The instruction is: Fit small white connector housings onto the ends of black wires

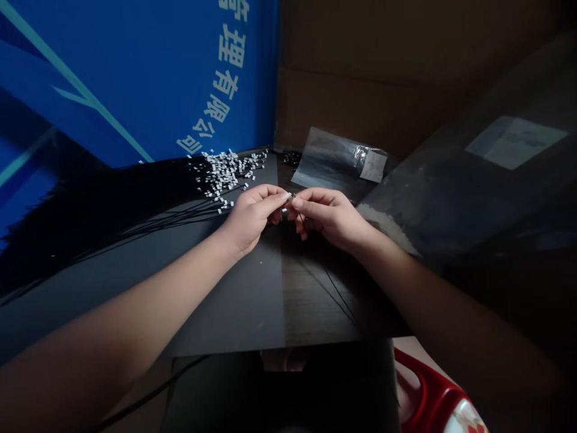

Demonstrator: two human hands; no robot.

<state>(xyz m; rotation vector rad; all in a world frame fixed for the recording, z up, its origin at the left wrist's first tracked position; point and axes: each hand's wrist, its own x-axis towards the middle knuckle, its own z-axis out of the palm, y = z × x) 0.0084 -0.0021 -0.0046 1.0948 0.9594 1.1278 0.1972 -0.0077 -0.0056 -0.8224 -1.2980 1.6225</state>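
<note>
Above the middle of the table, my two hands meet fingertip to fingertip. My left hand is closed in a pinch on a small white connector, partly hidden by the thumb. Opposite it, my right hand pinches a thin black wire, whose length trails down to the dark part of the table. Whether wire and connector are joined cannot be made out. Left of my hands lies a big bundle of black wires tipped with many white connectors.
Behind my hands lies a clear plastic bag with a white label. A large clear bag at right has whitish small pieces at its near edge. A blue printed panel and brown cardboard stand behind. A red stool is lower right.
</note>
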